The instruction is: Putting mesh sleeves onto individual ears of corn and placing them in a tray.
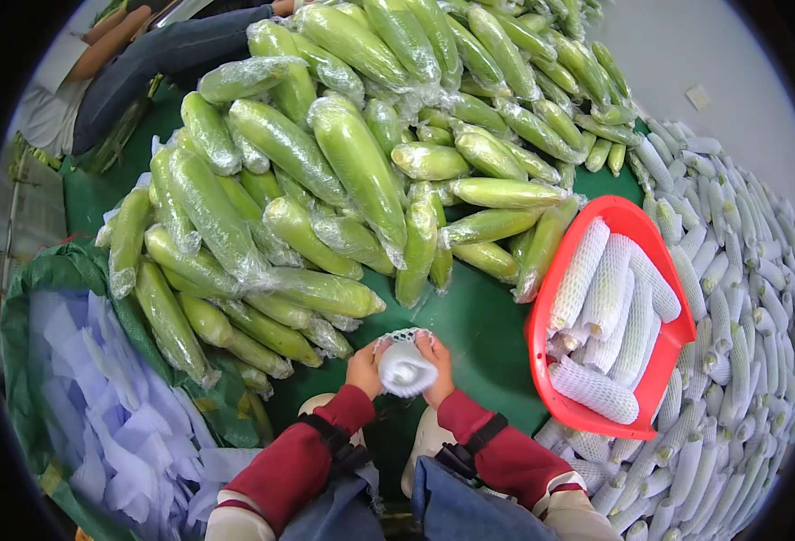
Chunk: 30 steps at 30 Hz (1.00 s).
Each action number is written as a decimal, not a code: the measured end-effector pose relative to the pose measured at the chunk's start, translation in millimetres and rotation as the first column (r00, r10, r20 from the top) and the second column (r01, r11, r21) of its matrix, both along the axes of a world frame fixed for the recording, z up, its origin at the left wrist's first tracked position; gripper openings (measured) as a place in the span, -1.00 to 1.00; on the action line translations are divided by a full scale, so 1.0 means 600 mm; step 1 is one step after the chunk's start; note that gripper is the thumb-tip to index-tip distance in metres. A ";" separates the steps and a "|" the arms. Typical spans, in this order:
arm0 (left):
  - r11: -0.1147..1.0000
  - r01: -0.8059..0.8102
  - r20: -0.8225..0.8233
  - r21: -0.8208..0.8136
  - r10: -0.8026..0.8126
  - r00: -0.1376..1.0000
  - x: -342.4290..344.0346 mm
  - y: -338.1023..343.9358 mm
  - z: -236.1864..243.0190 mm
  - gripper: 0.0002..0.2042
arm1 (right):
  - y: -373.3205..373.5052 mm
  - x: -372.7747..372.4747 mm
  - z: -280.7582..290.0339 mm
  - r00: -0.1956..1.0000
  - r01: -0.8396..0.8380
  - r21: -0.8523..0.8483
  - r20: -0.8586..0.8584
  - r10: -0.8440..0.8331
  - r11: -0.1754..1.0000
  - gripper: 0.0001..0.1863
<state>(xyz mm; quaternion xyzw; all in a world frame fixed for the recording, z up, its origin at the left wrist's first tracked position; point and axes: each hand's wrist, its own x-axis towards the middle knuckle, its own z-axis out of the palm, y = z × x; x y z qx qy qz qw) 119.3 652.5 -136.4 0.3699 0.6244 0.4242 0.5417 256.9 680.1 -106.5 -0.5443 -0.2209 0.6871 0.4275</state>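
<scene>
Between my hands, just in front of my body, is a white foam net sleeve [406,370], seen nearly end-on with its netted rim spread at the far side. Whitish, shiny material shows in its middle; I cannot make out whether an ear of corn is inside. My left hand [364,371] grips the sleeve's left side, fingers curled round it. On the opposite side my right hand [437,368] is closed on it too. Ahead lies a large heap of green corn ears [357,162] wrapped in clear film, the nearest ones a little beyond my hands.
A red plastic basket [539,361] at the right holds several net-sleeved ears. Beyond it spreads a big pile of sleeved corn [731,298]. At the left, a green woven sack [41,279] holds flat pale foam sleeves [118,397]. Another person's jeans-clad leg [158,68] shows far left.
</scene>
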 end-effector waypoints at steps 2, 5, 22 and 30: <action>0.981 -0.001 0.253 -0.194 0.051 0.966 0.032 0.012 0.072 -0.69 | 0.004 0.019 0.057 0.978 0.083 -0.076 -0.184 -0.095 0.994 -0.72; 0.973 0.067 0.403 -0.220 0.028 0.915 0.036 0.052 0.205 -0.66 | 0.021 0.027 0.154 0.977 0.082 -0.036 -0.196 -0.087 0.996 -0.75; 0.872 0.466 -0.206 0.151 -0.434 0.877 -0.087 0.066 0.410 -0.52 | 0.022 0.459 0.491 0.763 -0.003 0.277 0.622 -0.177 0.961 -0.09; 0.803 0.591 -0.410 0.071 -0.517 0.751 -0.164 -0.049 0.364 -0.76 | -0.052 1.040 0.235 -0.204 -0.136 -0.425 0.896 0.394 0.895 -0.36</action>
